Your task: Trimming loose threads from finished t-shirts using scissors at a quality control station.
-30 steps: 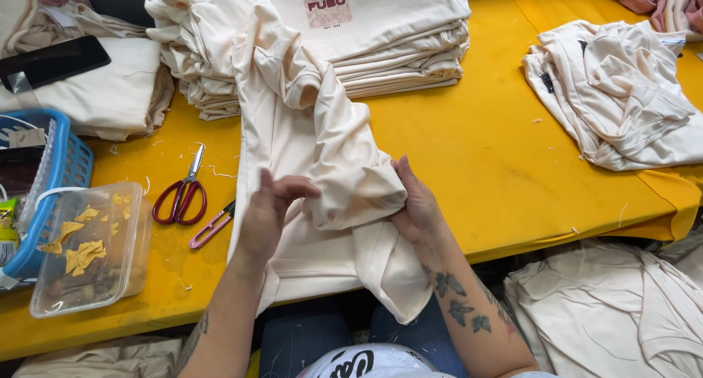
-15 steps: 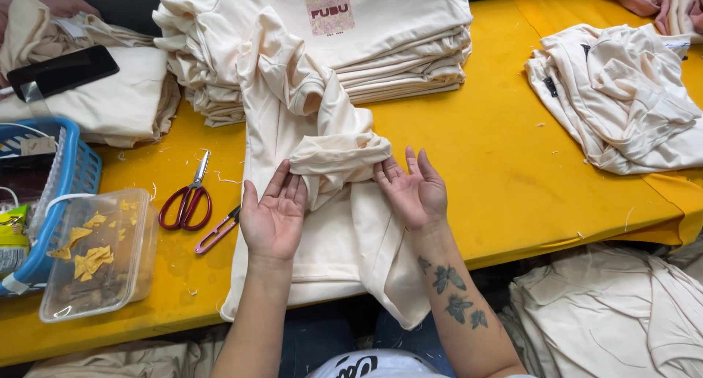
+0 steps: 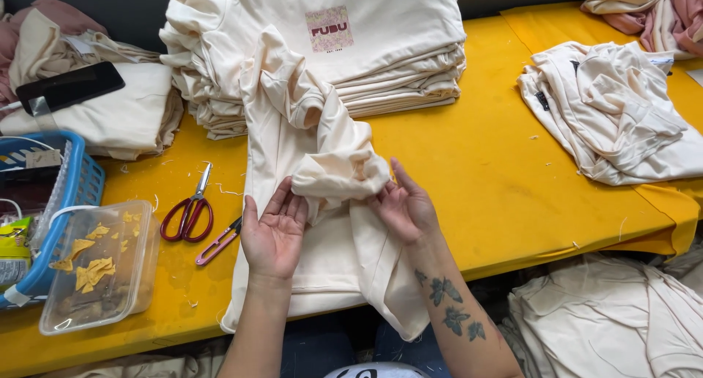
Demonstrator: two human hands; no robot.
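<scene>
- The left hand [image 3: 274, 235] is lying palm up on a cream cotton garment [image 3: 307, 165] spread lengthwise over the yellow table [image 3: 483, 165], its fingers [image 3: 282, 198] slightly apart and touching the underside of a bunched fold of that cloth.
- The right hand [image 3: 406, 206] is lying palm up on the other side of the same fold, its fingers spread and cupping the fabric loosely rather than clamping it.
- The bunched fold is sitting between the two hands, near the table's front edge, while the garment's lower part is hanging over that edge.
- The garment's upper end is lying against a tall stack of folded cream shirts [image 3: 381, 63] at the back of the table; the top shirt is showing a small square print.
- A pair of red-handled scissors [image 3: 190, 213] is lying just left of the garment, and a small pink thread snipper [image 3: 217, 242] is lying near the left hand.
- A clear plastic box holding yellow scraps [image 3: 99, 272] is sitting at the front left, touching a blue plastic basket [image 3: 73, 195].
- A black phone [image 3: 69, 85] is resting on a folded cream pile at the far left.
- A loose heap of cream garments [image 3: 615, 121] is lying well apart on the right.
</scene>
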